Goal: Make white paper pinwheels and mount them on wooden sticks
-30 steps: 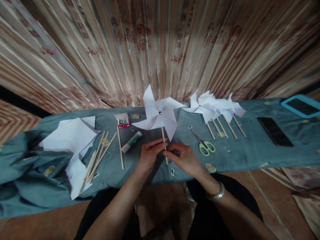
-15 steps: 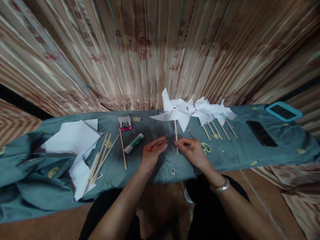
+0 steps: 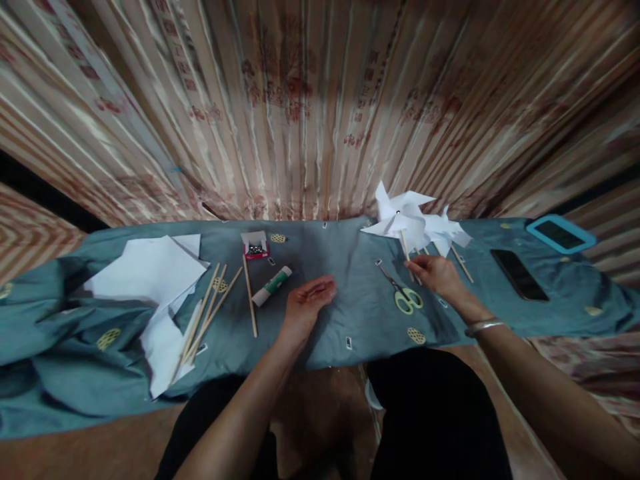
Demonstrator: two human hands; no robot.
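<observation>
A white paper pinwheel [image 3: 399, 212] on a thin wooden stick is pinched near the stick's lower part by my right hand [image 3: 439, 275]. Its paper blades overlap several other white pinwheels [image 3: 445, 233] lying at the right, whose sticks are partly hidden by the hand. My left hand [image 3: 310, 299] rests above the cloth at the middle with its fingers loosely curved and apart, holding nothing. Scissors with light green handles [image 3: 407, 300] lie between the two hands. Just left of my left hand is a glue stick [image 3: 271, 287].
White paper sheets [image 3: 145, 270] and several wooden sticks [image 3: 206, 317] lie at the left. One stick [image 3: 250, 300] lies apart by a small red box of metal pins [image 3: 256, 249]. A phone [image 3: 519, 275] and a blue-framed tablet [image 3: 561, 233] occupy the right end of the cloth-covered table [image 3: 370, 347].
My right hand has carried the pinwheel rightward from the middle onto the row of other pinwheels. The scissors are now uncovered. My left hand has stayed nearly in place.
</observation>
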